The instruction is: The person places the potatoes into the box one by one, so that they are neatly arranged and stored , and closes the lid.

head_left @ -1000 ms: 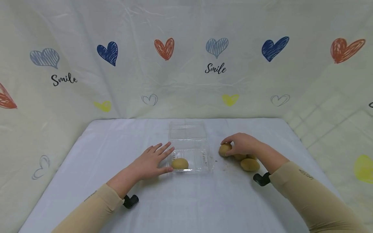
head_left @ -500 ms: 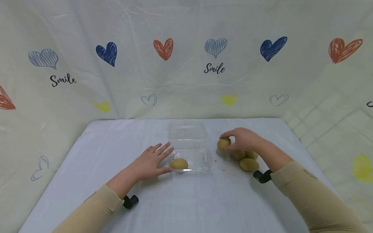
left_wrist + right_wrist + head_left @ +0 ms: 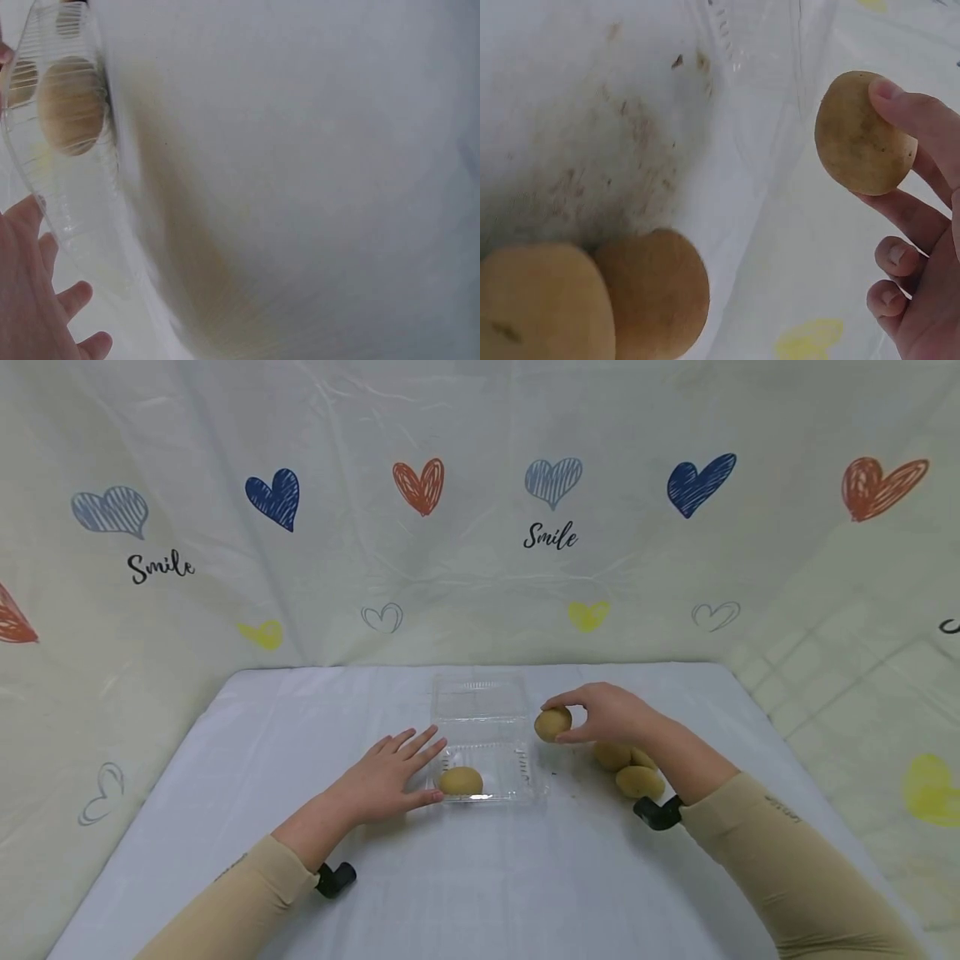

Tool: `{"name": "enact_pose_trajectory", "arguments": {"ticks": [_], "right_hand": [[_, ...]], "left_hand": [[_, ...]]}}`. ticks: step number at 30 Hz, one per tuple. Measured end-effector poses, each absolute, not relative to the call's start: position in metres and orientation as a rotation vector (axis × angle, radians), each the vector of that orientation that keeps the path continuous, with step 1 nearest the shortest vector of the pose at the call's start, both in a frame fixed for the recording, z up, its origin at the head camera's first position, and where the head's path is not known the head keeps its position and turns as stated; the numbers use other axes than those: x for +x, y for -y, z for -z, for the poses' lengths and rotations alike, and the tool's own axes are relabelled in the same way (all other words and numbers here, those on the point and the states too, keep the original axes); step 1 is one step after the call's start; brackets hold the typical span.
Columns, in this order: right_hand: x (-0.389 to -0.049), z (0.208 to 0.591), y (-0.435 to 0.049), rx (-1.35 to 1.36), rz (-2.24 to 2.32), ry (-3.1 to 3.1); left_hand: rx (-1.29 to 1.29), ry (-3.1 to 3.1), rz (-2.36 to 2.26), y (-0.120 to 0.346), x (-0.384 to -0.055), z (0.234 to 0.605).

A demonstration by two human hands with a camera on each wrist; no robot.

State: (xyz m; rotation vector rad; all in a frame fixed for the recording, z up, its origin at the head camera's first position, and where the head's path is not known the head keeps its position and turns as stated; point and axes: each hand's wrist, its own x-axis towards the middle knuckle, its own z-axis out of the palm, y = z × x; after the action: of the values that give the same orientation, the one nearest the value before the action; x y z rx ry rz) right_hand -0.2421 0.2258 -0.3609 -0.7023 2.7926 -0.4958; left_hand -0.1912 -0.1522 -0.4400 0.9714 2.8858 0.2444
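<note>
My right hand [image 3: 611, 714] pinches a round tan potato [image 3: 552, 725] between thumb and fingers, right of the clear plastic clamshell box [image 3: 501, 783]. The right wrist view shows this potato [image 3: 864, 135] raised, with the thumb on one side and a finger beneath. The box stands with its lid [image 3: 480, 697] folded back. Inside, at the left front, lies one potato [image 3: 461, 781]. My left hand [image 3: 382, 781] has its fingers spread straight, fingertips right at the box's left side. Through the ribbed wall, the left wrist view shows the potato [image 3: 73, 106] inside.
Several potatoes [image 3: 639, 782] lie in a small pile under my right forearm. Specks of dirt [image 3: 641, 127] mark the white tablecloth [image 3: 480, 885] between pile and box. A white curtain [image 3: 480, 568] printed with hearts hangs behind the table.
My right hand has lifted the potato off the pile and carried it left toward the box. My left hand and the box have stayed in place.
</note>
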Motion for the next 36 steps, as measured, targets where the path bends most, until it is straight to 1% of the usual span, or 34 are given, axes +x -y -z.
{"name": "enact_pose_trajectory", "arguments": {"ticks": [9, 20, 28, 36], "right_hand": [[-0.236, 0.363, -0.191, -0.825, 0.504, -2.739], [-0.237, 0.373, -0.147, -0.952, 0.216, -2.704], [-0.243, 0.384, -0.132, -1.006, 0.086, -2.666], [-0.246, 0.392, -0.129, -1.072, 0.141, -2.624]], "left_hand": [[0.979, -2.867, -0.243, 0.15, -0.187, 0.431], [0.987, -2.862, -0.237, 0.15, -0.187, 0.429], [0.984, -2.857, -0.241, 0.148, -0.187, 0.432], [0.969, -2.854, -0.209, 0.149, -0.188, 0.43]]}}
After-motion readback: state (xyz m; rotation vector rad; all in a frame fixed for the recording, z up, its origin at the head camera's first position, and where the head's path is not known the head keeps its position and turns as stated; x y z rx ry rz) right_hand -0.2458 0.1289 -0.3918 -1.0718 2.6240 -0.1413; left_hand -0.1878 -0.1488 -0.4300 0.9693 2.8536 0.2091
